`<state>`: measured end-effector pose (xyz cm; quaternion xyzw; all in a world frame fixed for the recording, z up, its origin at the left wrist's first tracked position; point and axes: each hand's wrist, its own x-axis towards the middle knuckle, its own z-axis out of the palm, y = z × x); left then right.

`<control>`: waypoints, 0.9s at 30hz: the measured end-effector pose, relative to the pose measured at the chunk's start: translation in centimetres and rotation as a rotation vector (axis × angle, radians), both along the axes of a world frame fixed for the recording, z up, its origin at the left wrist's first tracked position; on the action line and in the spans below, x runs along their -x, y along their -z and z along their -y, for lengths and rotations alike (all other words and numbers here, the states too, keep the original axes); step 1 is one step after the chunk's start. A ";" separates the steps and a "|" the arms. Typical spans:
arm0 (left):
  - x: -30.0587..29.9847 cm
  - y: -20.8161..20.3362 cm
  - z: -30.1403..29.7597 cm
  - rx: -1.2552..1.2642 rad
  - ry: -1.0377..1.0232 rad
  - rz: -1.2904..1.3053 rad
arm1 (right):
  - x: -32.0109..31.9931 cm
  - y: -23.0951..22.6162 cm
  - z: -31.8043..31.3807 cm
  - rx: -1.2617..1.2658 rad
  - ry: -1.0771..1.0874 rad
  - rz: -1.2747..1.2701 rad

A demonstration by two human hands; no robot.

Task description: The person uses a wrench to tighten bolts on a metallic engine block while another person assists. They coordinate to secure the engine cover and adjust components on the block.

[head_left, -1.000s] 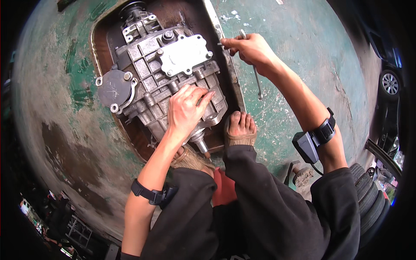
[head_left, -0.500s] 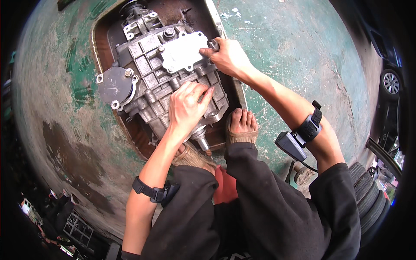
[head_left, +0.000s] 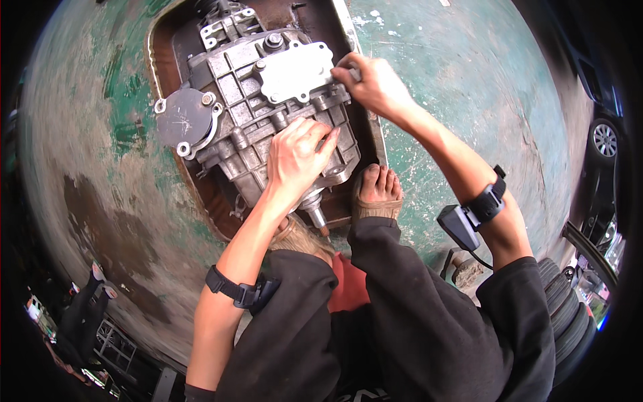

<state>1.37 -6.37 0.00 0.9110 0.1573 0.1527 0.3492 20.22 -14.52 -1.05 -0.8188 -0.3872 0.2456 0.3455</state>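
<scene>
A worn green floor (head_left: 469,100) carries everything here. A brown tray (head_left: 201,194) lies flat on it, and the gearbox (head_left: 261,114) sits inside that tray. My sandalled foot (head_left: 378,194) stands on the floor just beside the tray's near right corner.

Your single head camera is looking almost straight down from above your knees, close over the gearbox (head_left: 261,110), which is sitting in the upper middle of the picture. Your forearms are coming in from the lower edge toward the gearbox. The fisheye lens is bending the green floor (head_left: 469,87) around the gearbox into a dark rim. No second view is sharing this scene.
</scene>
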 end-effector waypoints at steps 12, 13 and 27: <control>0.1 0.2 0.0 -0.016 -0.021 -0.011 | -2.2 -10.0 5.3 -0.092 0.361 -0.329; 0.1 0.2 0.0 -0.021 -0.026 0.004 | -0.9 -9.8 5.5 -0.194 0.297 -0.390; 0.1 0.2 0.0 -0.020 -0.017 0.015 | 6.4 -6.0 7.5 -0.389 0.296 -0.773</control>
